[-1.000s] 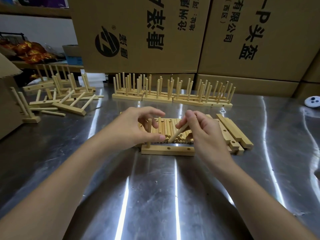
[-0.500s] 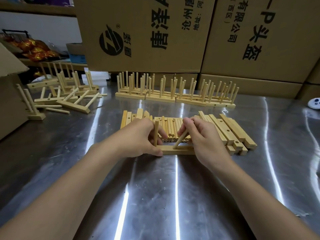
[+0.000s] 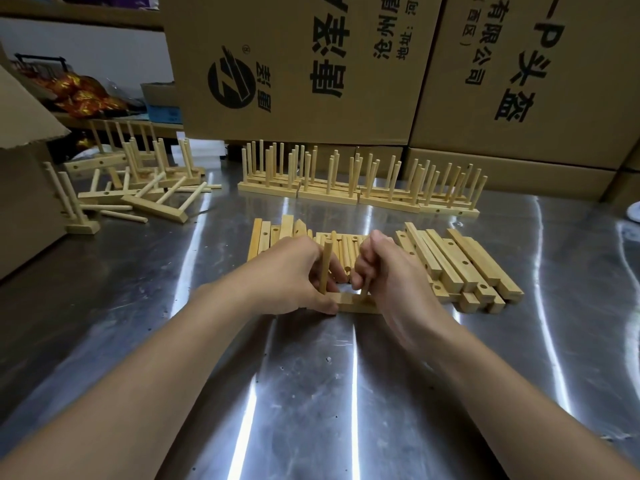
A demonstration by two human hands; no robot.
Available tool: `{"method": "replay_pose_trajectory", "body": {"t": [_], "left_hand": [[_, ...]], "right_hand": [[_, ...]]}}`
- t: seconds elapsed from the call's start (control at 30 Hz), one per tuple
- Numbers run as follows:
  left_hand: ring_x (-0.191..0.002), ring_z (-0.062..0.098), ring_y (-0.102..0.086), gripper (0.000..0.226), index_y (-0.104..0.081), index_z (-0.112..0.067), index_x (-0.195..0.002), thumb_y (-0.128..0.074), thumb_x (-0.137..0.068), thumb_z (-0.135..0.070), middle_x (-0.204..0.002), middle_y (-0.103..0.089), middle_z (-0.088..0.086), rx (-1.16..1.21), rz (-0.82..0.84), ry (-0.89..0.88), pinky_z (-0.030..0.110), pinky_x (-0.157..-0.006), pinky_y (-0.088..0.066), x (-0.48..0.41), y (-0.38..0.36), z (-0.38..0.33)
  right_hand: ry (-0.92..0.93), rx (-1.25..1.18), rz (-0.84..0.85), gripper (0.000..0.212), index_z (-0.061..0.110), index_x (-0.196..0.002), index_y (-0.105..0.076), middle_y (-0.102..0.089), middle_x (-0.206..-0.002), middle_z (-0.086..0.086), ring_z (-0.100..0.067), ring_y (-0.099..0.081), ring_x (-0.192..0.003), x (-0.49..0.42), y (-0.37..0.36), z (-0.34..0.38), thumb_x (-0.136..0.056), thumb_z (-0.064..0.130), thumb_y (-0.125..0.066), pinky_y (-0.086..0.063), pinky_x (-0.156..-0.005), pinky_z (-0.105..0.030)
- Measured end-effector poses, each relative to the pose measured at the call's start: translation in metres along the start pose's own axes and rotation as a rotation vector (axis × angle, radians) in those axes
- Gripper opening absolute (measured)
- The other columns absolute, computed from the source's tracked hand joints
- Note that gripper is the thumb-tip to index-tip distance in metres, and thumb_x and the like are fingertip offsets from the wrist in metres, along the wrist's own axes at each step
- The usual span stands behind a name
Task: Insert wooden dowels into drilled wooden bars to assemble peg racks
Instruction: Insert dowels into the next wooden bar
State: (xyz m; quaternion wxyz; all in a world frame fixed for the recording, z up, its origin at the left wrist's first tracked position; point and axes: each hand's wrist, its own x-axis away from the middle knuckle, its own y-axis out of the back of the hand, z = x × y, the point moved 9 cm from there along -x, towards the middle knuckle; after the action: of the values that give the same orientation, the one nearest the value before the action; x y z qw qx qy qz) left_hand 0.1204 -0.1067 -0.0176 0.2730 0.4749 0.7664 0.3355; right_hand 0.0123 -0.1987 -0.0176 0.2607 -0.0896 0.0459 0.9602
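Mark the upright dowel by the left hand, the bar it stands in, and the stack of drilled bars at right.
upright dowel (image 3: 325, 266): head view, middle of its shaft.
bar (image 3: 349, 304): head view, front face between the hands.
stack of drilled bars (image 3: 450, 261): head view, top face of one bar.

Peg racks (image 3: 360, 199) behind drilled bars (image 3: 460, 268)

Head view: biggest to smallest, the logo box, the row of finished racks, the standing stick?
1. logo box
2. row of finished racks
3. standing stick
The box sits farthest, so it's truly biggest.
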Motion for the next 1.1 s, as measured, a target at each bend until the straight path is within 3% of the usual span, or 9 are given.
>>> {"method": "replay_pose_trajectory", "body": {"t": [0.13, 0.27, 0.5, 0.7, 0.77, 0.87, 0.97, 1.03, 1.1], "left_hand": [[-0.080, -0.005, -0.072, 0.035, -0.078, -0.030, -0.103, -0.098, -0.074, -0.026, -0.084, -0.077, -0.019, -0.007, -0.008, -0.005, 0.008, -0.067, -0.053, 0.000, 0.000, -0.001], [-0.079, -0.002, -0.072, 0.033, -0.076, -0.031, -0.097, -0.098, -0.073, -0.027, -0.084, -0.076, -0.021, 0.003, -0.010, -0.003, 0.013, -0.070, -0.057, 0.000, 0.001, 0.000], [-0.079, -0.001, -0.072, 0.033, -0.076, -0.030, -0.096, -0.099, -0.072, -0.027, -0.084, -0.076, -0.022, 0.012, -0.008, 0.025, 0.009, -0.064, -0.051, 0.000, 0.000, 0.001], [-0.076, -0.004, -0.070, 0.034, -0.076, -0.032, -0.097, -0.099, -0.072, -0.028, -0.083, -0.075, -0.025, 0.006, -0.016, 0.030, 0.008, -0.062, -0.048, 0.001, 0.000, 0.002], [-0.077, -0.002, -0.070, 0.034, -0.076, -0.032, -0.098, -0.098, -0.073, -0.027, -0.084, -0.075, -0.023, -0.012, -0.002, 0.034, 0.011, -0.064, -0.050, 0.003, -0.001, -0.001], [-0.081, 0.004, -0.071, 0.034, -0.077, -0.032, -0.103, -0.095, -0.076, -0.039, -0.086, -0.076, -0.014, -0.031, -0.021, 0.016, 0.028, -0.075, -0.059, 0.008, 0.009, -0.006], [-0.083, 0.009, -0.070, 0.041, -0.078, -0.029, -0.095, -0.071, -0.087, -0.069, -0.090, -0.076, -0.006, 0.383, -0.169, -0.010, 0.033, -0.076, -0.053, 0.014, 0.032, -0.019], [-0.084, 0.016, -0.071, 0.045, -0.078, -0.020, -0.090, -0.054, -0.095, -0.058, -0.089, -0.075, 0.005, 0.749, -0.211, 0.006, 0.034, -0.078, -0.053, 0.014, 0.027, -0.029], [-0.076, 0.022, -0.069, 0.040, -0.076, -0.013, -0.087, -0.047, -0.097, -0.038, -0.078, -0.071, 0.011, 0.860, -0.264, -0.019, 0.033, -0.072, -0.056, 0.013, 0.015, -0.040]], "right_hand": [[-0.068, -0.122, -0.001, 0.027, 0.026, -0.065, -0.044, -0.033, -0.067, 0.005, -0.013, -0.033, -0.062, -0.005, -0.007, -0.006, -0.088, 0.041, -0.044, -0.029, -0.065, -0.033], [-0.053, -0.103, 0.011, 0.032, 0.027, -0.063, -0.039, -0.029, -0.065, 0.003, -0.015, -0.027, -0.061, -0.010, -0.007, -0.005, -0.094, 0.030, -0.035, -0.024, -0.062, -0.036], [-0.006, -0.052, 0.019, 0.023, 0.025, -0.065, -0.033, -0.025, -0.066, -0.003, -0.031, -0.017, -0.072, -0.007, -0.008, -0.001, -0.087, 0.031, -0.035, -0.017, -0.065, -0.049], [0.001, -0.062, 0.016, 0.023, 0.023, -0.064, -0.032, -0.023, -0.066, -0.005, -0.030, -0.015, -0.070, -0.006, -0.010, 0.000, -0.085, 0.030, -0.036, -0.015, -0.067, -0.050], [0.015, -0.059, 0.008, 0.022, 0.023, -0.063, -0.031, -0.023, -0.065, -0.005, -0.030, -0.015, -0.069, -0.006, -0.010, 0.001, -0.084, 0.030, -0.035, -0.015, -0.066, -0.050], [0.046, -0.041, -0.014, 0.023, 0.023, -0.061, -0.031, -0.023, -0.064, -0.006, -0.031, -0.015, -0.068, -0.006, -0.010, 0.003, -0.083, 0.029, -0.034, -0.015, -0.063, -0.049], [0.058, -0.073, -0.005, 0.022, 0.023, -0.062, -0.030, -0.020, -0.065, -0.007, -0.029, -0.015, -0.067, -0.007, -0.011, 0.003, -0.083, 0.029, -0.035, -0.014, -0.062, -0.048], [0.076, -0.084, 0.004, 0.024, 0.024, -0.061, -0.033, -0.024, -0.063, -0.003, -0.026, -0.018, -0.065, -0.007, -0.010, 0.004, -0.084, 0.029, -0.035, -0.016, -0.062, -0.047], [0.100, -0.084, -0.002, 0.031, 0.027, -0.056, -0.040, -0.034, -0.061, -0.001, -0.018, -0.027, -0.062, -0.008, -0.009, 0.005, -0.086, 0.029, -0.035, -0.021, -0.061, -0.043]]}}
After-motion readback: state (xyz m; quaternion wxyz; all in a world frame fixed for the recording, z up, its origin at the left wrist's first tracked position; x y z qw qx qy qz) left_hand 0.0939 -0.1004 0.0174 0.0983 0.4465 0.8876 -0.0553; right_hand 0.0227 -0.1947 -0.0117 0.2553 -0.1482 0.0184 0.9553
